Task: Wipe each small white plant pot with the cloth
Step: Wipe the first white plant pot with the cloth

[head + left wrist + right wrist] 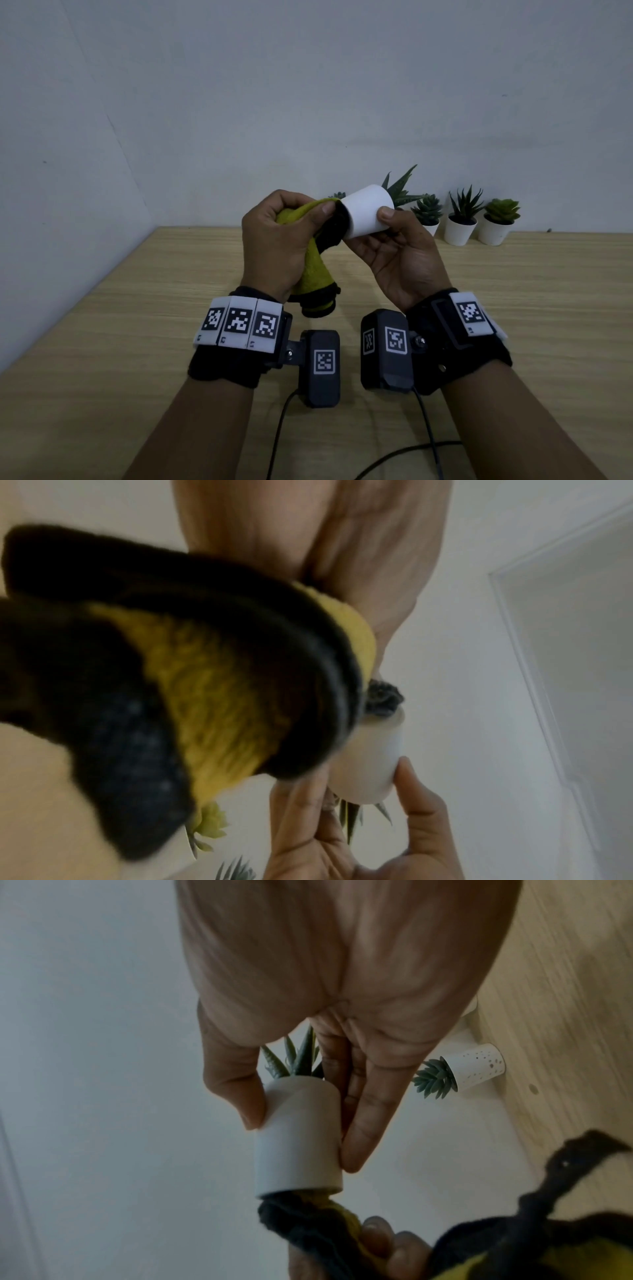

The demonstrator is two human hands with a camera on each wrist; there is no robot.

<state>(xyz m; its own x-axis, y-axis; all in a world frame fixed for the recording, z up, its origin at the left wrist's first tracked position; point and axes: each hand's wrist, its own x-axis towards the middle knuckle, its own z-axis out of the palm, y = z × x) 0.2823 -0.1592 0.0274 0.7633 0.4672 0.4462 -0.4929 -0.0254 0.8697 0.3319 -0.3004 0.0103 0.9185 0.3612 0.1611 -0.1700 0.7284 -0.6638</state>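
Held pot (366,212) lifted clear of table (137,308), tipped on its side with base toward the left and spiky plant (399,186) pointing away; right hand (400,253) grasping it, thumb on the upper wall near the rim, fingers along the opposite side (right wrist view confirms thumb and fingers on opposing walls). Left hand (277,240) clenched around bunched cloth (310,270), yellow-green with dark edging; cloth wad touching pot base, loose tail hanging below the wrist. Step in hand, by judgement: wiping base and lower wall of this pot.

3 more pots (459,231) upright in a row against the wall at back right of table, well apart from the hands; 1 partly hidden behind the right hand; whether any is already wiped cannot be told.

Handling notes, judged not measured: pot small, rigid, smooth-walled, probably light, so likely slippery under a 2-point pinch; fragile if ceramic, material not determinable. Best hold near the rim end across opposite walls, as now, leaving base and sides free for cloth; avoid gripping by leaves, which may pull loose. Cloth soft, fuzzy, conforms to curve; wrap partway round the wall and rotate pot inside it.
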